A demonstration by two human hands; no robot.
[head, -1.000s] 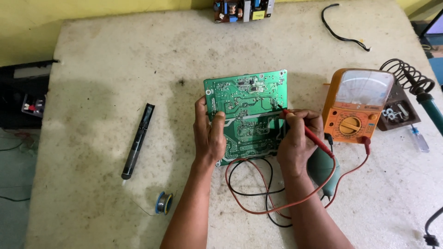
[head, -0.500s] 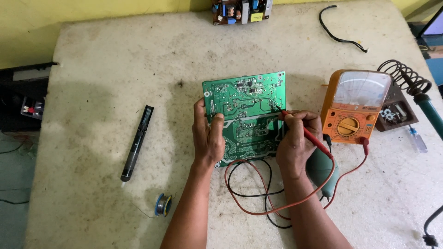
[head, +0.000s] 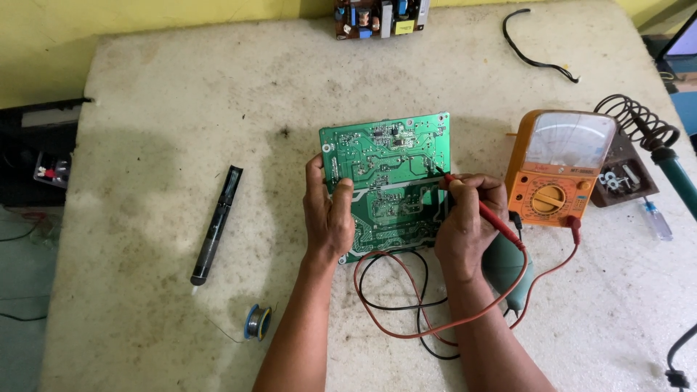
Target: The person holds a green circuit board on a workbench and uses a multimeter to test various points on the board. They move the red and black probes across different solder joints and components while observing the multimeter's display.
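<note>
From the head camera, a green rectangular printed circuit board (head: 388,181) lies solder side up near the middle of a worn, pale stone-like surface (head: 181,109). The left hand (head: 328,214) is closed on the board's left edge, thumb on top, pinning it down. The right hand (head: 468,221) grips a slim red test probe (head: 475,207) like a pen, its tip touching the board near the right edge. Red and black leads (head: 406,305) loop over the surface below the board and between the forearms. Just right of the right hand stands an orange analogue multimeter with a white dial face (head: 559,167). A black pen-shaped tool (head: 216,225) lies well left of the board, and a small spool of solder wire (head: 258,321) sits below it. A coiled metal soldering-iron stand (head: 642,123) is at the far right.
</note>
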